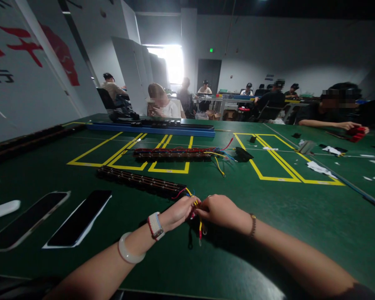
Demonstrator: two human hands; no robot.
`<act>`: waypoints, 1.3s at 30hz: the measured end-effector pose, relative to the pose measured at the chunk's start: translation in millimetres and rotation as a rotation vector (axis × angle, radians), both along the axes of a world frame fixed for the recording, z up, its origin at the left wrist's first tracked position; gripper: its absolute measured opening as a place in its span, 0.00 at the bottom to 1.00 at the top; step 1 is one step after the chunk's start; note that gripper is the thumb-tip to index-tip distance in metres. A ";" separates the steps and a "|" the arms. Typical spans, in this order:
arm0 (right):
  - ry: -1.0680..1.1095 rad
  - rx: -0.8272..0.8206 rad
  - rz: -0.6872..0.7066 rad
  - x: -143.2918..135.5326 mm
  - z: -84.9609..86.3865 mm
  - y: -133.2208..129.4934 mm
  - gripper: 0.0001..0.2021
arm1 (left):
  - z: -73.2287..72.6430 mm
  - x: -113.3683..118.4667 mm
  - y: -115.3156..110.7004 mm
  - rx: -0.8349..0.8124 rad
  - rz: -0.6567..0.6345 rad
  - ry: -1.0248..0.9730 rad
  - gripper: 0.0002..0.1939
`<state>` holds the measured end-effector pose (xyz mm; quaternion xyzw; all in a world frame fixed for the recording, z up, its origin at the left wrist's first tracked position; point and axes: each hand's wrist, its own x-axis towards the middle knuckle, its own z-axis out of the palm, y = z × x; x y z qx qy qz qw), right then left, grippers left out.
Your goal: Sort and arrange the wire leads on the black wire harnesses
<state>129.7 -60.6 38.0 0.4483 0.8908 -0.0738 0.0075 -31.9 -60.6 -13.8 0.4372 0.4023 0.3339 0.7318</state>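
Observation:
A long black busbar-like strip (143,180) with thin copper-coloured lines lies slanted on the green table, its right end near my hands. From that end come yellow wires (189,192) and a thin pink one. My left hand (181,212) is closed in a pinch on the yellow wires. Right against it, my right hand (220,211) is also closed on the wires, with its fingertips partly hidden. Below the hands hangs a yellow wire end with a red sleeve and ring terminal (200,241). Just beyond lies a similar black strip (175,154) with red, blue and yellow wires.
Two phones (78,218) (28,221) lie at left beside a white case (3,210). A blue rail (150,129) runs along the far side. Yellow tape (278,179) outlines rectangles on the table. Paper scraps (321,168) lie at right, where a co-worker (328,110) sits.

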 end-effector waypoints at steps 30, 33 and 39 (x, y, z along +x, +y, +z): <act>0.085 0.637 0.291 26.0 -37.4 46.4 0.08 | 2.0 -2.2 4.5 -0.060 -0.048 -0.010 0.13; 0.123 0.677 0.622 23.9 -37.4 40.3 0.10 | -1.3 -1.4 5.2 -0.112 -0.007 -0.062 0.10; 0.083 0.683 0.727 18.8 -35.8 35.9 0.11 | -3.2 -2.2 6.7 -0.172 0.021 -0.097 0.10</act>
